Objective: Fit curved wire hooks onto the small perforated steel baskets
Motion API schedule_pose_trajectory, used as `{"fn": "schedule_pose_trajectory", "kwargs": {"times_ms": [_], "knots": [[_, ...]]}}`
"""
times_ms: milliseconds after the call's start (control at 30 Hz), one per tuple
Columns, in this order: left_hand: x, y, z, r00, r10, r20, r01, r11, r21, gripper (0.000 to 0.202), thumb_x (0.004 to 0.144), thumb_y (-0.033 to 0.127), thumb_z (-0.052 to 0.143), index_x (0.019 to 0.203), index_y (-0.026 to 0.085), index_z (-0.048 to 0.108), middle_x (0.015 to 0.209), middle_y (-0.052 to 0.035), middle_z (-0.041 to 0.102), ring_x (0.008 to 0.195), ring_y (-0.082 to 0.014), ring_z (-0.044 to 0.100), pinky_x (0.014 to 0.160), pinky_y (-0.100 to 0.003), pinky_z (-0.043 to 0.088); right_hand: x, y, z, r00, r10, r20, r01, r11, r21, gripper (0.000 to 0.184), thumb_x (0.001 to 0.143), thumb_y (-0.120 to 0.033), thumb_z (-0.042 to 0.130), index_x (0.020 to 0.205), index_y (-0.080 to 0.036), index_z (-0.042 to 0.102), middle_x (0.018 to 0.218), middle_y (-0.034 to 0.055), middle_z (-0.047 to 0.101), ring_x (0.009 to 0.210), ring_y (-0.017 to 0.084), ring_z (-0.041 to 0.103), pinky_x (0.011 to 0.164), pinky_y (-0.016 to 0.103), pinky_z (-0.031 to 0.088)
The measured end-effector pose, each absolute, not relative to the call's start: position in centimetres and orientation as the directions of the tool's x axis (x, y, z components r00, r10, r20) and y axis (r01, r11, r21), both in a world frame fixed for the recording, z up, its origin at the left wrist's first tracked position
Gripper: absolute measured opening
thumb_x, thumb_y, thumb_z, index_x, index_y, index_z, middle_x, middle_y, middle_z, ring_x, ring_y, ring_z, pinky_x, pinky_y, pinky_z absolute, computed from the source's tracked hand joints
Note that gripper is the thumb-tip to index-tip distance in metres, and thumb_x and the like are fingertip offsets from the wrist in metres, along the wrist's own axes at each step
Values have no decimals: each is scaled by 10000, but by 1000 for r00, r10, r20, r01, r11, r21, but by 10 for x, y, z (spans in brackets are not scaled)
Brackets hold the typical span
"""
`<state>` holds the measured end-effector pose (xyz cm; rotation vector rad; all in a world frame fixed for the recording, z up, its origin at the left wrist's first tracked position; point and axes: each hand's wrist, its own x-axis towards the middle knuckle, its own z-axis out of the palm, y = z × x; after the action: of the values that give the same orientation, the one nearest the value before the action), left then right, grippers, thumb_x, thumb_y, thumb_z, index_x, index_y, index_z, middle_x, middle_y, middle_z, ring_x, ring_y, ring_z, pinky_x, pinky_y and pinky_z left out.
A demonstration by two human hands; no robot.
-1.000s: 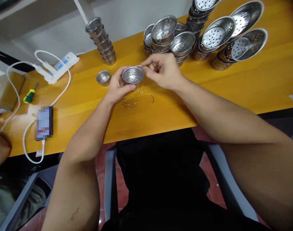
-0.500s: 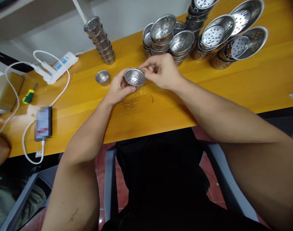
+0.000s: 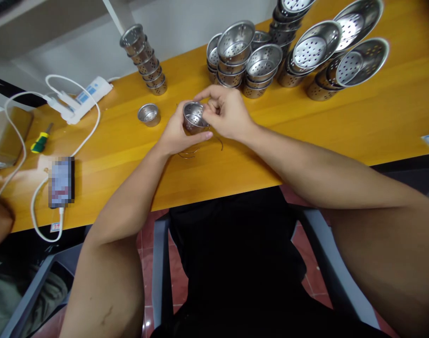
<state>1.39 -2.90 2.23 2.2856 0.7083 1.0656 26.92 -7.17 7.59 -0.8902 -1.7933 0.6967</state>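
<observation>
A small perforated metal cup (image 3: 192, 115) is in my left hand (image 3: 175, 132), whose fingers and thumb curve round its left and near sides, with the mouth facing up toward me. My right hand (image 3: 230, 112) is at the cup's right rim, index finger over the far edge and the other fingers curled together. What those fingers pinch is hidden. Thin curved wires (image 3: 189, 154) lie on the table just below the cup, partly covered by my hands. Left of my left hand stands another small perforated cup (image 3: 149, 115).
A tall stack of perforated cups (image 3: 144, 58) stands at the back left. Several stacks of larger perforated cups (image 3: 264, 65) fill the back right. On the left are a power strip (image 3: 84, 101), a screwdriver (image 3: 41, 142) and a phone (image 3: 61, 182) on a white cable.
My right hand has moved slightly left and down, its fingers now overlapping the cup's right rim. The thin piece seen at its fingertips is out of sight. My left thumb has stretched further right.
</observation>
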Motion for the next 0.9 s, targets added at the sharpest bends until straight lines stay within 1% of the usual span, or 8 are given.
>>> {"fn": "schedule_pose_trajectory", "kwargs": {"times_ms": [100,200,300,433,500,667,767,900], "knots": [[19,-34,29,469,721,510,286,-670,685,1163,801,1093,1050,1579,290,731,1414,-100,827,1355,-378,873,1307,-603,713,266,-76,80,-258,828,498,198,550,-811,203,1091,-442,957,1120,-299,815,756,-27,578,711,243,580,749,408,642],[23,-40,37,424,771,476,285,-612,738,1107,758,1084,1084,1458,274,802,1318,-91,851,1255,-362,883,1230,-592,749,269,-78,88,-273,839,470,96,510,-855,238,1082,-476,962,1015,-314,801,775,-1,653,704,242,588,678,387,627],[22,-43,40,429,793,432,228,-558,798,1019,802,1085,1057,1369,272,823,1210,-76,847,1182,-342,883,1164,-575,771,279,-80,99,-366,840,402,4,433,-902,313,1094,-560,1001,1016,-317,820,801,9,732,681,233,621,588,359,585],[19,-42,40,469,806,362,170,-485,858,937,873,1108,977,1272,275,820,1060,-58,818,1013,-293,864,1025,-519,792,296,-76,111,-598,716,359,-111,369,-923,504,999,-679,1158,1128,-275,885,876,4,835,624,166,642,544,315,544],[18,-42,41,481,805,347,174,-476,862,961,857,1113,983,1284,268,817,1088,-71,833,1025,-299,870,1020,-519,795,300,-73,112,-637,692,340,-139,332,-933,581,930,-706,1220,1106,-271,879,873,0,845,628,155,649,555,306,559],[16,-41,43,492,797,350,197,-493,847,1137,666,1037,1156,1394,236,809,1264,-121,868,1242,-378,897,1158,-592,780,295,-74,112,-581,747,323,-164,281,-946,588,870,-732,1250,978,-302,864,760,-22,790,606,177,661,526,315,562],[15,-39,42,489,802,342,190,-481,856,1107,697,971,1182,1423,223,810,1284,-141,871,1283,-403,901,1195,-632,779,294,-76,112,-568,765,305,-155,265,-952,574,873,-708,1256,954,-297,863,726,-25,784,597,175,663,531,304,571],[13,-38,41,492,805,331,207,-478,854,1055,714,920,1198,1411,228,814,1275,-136,888,1289,-416,913,1203,-652,790,295,-76,112,-591,750,296,-155,255,-954,554,879,-666,1269,962,-290,871,743,-15,806,602,171,696,563,297,604]]}}
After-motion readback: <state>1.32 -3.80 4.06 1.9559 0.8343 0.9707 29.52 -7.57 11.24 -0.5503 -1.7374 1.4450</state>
